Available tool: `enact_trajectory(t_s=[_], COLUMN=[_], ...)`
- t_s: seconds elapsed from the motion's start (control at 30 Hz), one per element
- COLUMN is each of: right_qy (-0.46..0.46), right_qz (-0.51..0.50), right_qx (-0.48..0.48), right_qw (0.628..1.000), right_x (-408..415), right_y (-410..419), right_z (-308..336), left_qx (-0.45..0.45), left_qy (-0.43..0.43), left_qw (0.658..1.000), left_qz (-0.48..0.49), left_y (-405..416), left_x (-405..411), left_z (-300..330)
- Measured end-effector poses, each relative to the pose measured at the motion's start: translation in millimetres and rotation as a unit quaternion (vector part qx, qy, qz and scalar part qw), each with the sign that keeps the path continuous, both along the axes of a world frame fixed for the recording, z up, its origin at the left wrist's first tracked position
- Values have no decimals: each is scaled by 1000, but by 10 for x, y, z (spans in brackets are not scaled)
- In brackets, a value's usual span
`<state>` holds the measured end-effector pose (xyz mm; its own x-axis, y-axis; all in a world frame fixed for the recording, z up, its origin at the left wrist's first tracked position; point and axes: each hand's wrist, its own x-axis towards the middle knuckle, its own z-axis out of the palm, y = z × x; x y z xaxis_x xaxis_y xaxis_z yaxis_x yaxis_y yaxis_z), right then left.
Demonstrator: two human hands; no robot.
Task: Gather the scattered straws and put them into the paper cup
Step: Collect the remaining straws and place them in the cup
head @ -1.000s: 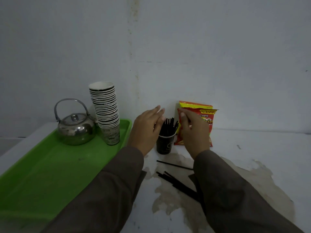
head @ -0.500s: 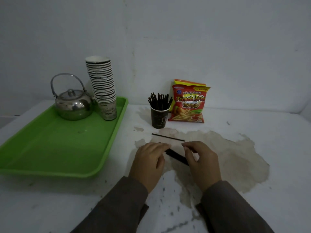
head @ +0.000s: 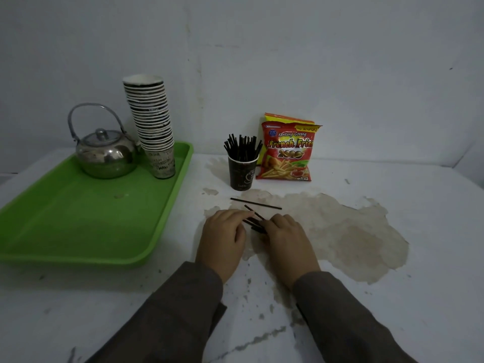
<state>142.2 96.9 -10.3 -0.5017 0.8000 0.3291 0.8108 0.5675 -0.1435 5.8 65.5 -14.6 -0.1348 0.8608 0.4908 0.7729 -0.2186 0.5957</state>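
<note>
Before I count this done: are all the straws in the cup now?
No, one straw lies alone on the table in front of the cup, and more lie between the hands.
</note>
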Motion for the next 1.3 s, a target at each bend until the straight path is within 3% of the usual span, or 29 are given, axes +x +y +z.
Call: enact_trajectory(t_s=[0.43, 0.63, 0.87, 0.93, 1.03, 1.2, 1.3], right_qy=[-36, -10, 45, 92, 249, 510, 573], right_qz=[-32, -16, -21, -30, -69, -132, -144], right_qx=[-16, -42, -135, -114, -79, -103, -128], right_qw=[999, 999, 990, 989, 963, 844, 797], right_x=[-50, -42, 55, 126, 267, 413, 422], right_y=[15, 1, 78, 84, 53, 73, 76], right_z=[61, 78, 174, 208, 249, 255, 209], left_qx=[2, 23, 61, 66, 43, -49, -75], left_qy=[-44, -52, -89, -91, -39, 117, 159], left_qw=[999, 998, 993, 992, 998, 988, 980], left_qz=[9, 20, 51, 58, 21, -90, -97], left_y=[20, 7, 5, 8, 19, 103, 185], left_x=[-25, -28, -45, -52, -20, 227, 340], left_z=[-14, -1, 39, 45, 38, -15, -56])
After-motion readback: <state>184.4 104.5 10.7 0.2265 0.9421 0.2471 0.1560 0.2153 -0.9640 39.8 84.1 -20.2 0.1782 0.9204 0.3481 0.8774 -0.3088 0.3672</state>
